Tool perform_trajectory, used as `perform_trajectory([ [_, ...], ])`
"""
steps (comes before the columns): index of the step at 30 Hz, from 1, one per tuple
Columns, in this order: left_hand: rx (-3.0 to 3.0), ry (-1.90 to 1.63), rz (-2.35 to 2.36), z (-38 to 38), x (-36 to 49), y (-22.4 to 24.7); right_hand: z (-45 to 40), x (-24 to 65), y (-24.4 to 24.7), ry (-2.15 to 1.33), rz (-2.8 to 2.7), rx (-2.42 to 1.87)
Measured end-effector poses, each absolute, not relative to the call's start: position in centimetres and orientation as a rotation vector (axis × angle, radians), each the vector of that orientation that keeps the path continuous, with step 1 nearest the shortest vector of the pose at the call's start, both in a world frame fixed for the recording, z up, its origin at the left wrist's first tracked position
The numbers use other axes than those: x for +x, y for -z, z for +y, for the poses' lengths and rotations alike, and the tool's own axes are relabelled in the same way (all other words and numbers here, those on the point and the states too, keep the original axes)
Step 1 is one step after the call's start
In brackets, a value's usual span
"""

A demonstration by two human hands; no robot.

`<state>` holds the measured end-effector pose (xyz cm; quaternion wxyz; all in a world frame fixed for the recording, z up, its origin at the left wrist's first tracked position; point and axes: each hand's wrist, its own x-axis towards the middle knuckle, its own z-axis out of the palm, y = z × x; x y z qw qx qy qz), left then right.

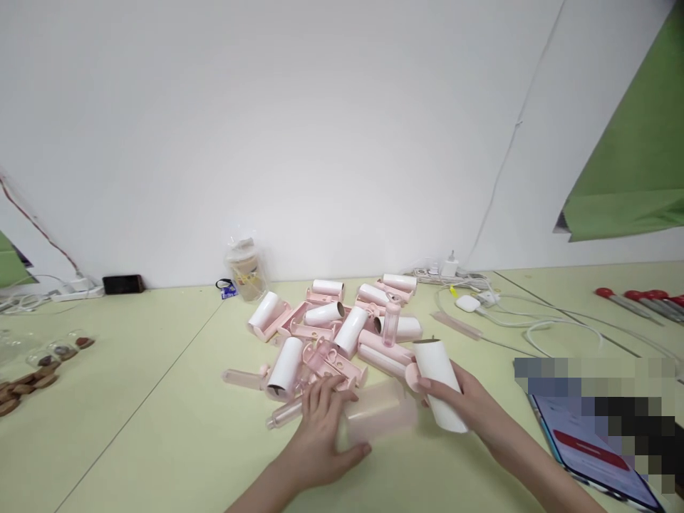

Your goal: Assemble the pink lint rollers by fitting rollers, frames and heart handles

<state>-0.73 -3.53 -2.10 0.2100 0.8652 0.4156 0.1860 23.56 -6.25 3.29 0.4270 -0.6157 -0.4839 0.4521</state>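
Note:
My right hand (473,410) grips a white paper roll (439,381) with a cardboard core, tilted above the table. A round pink end piece (412,377) shows at the roll's left side, by my fingertips. My left hand (320,442) is open, palm down, its fingers stretched over the near edge of a pile of pink plastic parts. Beside its thumb is a blurred, translucent pink cover (380,413). A clear pink tube-like handle (286,413) lies just left of the left fingers. Further back are pink roller frames (334,363) and several white rolls (351,331).
Along the wall are a clear plastic cup in a bag (246,271), a black phone (123,284) and a power strip with white cables (478,285). A lit tablet-like screen (593,456) lies at right, near red-tipped sticks (630,303). Wooden pieces (26,388) lie left.

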Motion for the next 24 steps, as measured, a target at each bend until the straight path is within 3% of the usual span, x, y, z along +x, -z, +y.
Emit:
perform_trajectory([
  [4, 2.419, -0.512, 1.130, -2.2, -1.4, 1.7, -4.0, 26.5, -2.3, -0.588, -1.452, -1.837],
  [7, 2.408, -0.464, 1.069, -1.3, -2.0, 1.1, -1.7, 28.9, -1.5, -0.371, -1.553, -1.938],
  [15, 2.510, -0.608, 0.986, -1.9, -2.4, 1.8, 0.3, 29.6, 0.2, -0.222, -1.779, -1.837],
  [24, 2.708, -0.616, 0.859, -2.2, -2.1, 2.2, -0.2, 25.3, -2.5, -0.185, -1.892, -1.628],
])
